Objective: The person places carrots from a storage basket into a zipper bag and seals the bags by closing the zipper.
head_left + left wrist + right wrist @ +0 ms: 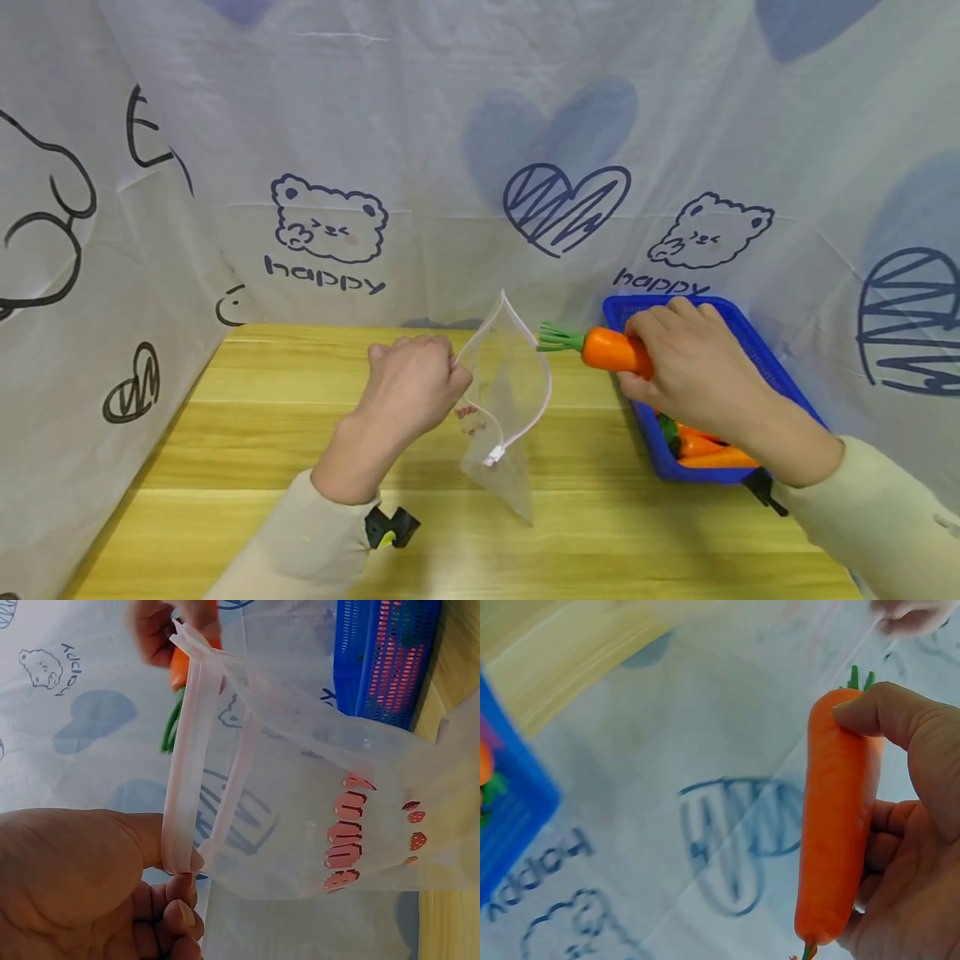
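Note:
A clear zip bag [510, 392] with a pink-white zip edge and a slider hangs upright over the table, its mouth spread wide. My left hand [416, 383] pinches the bag's rim at its left side; the left wrist view shows thumb and fingertips on the zip strip [184, 772]. Pink lettering and small strawberries are printed on the bag. An orange carrot [836, 817] with short green stems is gripped by my right hand [690, 358]. The carrot's stem end points left, right at the bag's open mouth in the head view.
A blue plastic basket [660, 462] stands at the right of the wooden table [300, 417], below my right forearm. More carrots [712, 454] and something leafy green lie in it. A white printed curtain [435, 167] closes off the back and sides.

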Tool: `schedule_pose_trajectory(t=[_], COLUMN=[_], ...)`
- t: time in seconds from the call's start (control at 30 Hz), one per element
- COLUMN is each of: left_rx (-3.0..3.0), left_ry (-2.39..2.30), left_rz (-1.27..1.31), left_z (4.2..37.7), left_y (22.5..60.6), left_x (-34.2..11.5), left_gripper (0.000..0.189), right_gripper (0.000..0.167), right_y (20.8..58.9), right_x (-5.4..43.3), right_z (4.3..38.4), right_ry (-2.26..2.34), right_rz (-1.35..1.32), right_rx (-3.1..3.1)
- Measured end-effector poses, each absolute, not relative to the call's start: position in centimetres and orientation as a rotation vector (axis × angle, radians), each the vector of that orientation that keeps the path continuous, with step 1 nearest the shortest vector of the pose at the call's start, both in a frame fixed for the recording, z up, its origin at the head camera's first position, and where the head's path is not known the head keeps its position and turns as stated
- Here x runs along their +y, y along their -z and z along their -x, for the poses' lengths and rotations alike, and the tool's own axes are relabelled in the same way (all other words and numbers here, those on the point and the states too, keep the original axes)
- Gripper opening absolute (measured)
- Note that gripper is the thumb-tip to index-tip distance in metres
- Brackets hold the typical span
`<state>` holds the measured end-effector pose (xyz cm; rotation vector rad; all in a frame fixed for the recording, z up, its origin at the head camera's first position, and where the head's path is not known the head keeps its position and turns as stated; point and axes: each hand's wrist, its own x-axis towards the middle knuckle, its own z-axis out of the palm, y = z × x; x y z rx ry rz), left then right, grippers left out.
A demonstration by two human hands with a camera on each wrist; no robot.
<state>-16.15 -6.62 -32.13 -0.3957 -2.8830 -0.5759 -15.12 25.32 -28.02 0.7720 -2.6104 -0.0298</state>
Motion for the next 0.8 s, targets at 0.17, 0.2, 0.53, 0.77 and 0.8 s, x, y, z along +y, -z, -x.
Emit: schedule_pose_trajectory(t=[0.17,0.2,0.53,0.77,0.8], left_rx=[-2.873,-2.868,-2.849,-2.793,-2.770], left_ry=[0.602,0.602,0.598,0.521,0.503], left_rz=[0.404,0.404,0.481,0.558,0.572], left_z=[16.0,16.0,15.4,14.9,14.8], left_y=[32.0,32.0,32.2,32.6,32.7], left_x=[-6.1,-6.0,-4.1,-2.7,-2.5], left_gripper=[0.025,0.025,0.026,0.024,0.024], right_gripper=[0.033,0.032,0.029,0.033,0.034], right_y=[26.8,26.7,26.3,26.2,26.2], right_x=[22.5,22.0,18.8,17.1,17.0], right_z=[14.5,14.5,15.5,16.9,17.1], right_ry=[0.054,0.063,0.046,0.047,0.048], right_rz=[-0.819,-0.820,-0.719,-0.569,-0.560], right_rx=[-2.665,-2.684,-2.983,-3.312,-3.347])
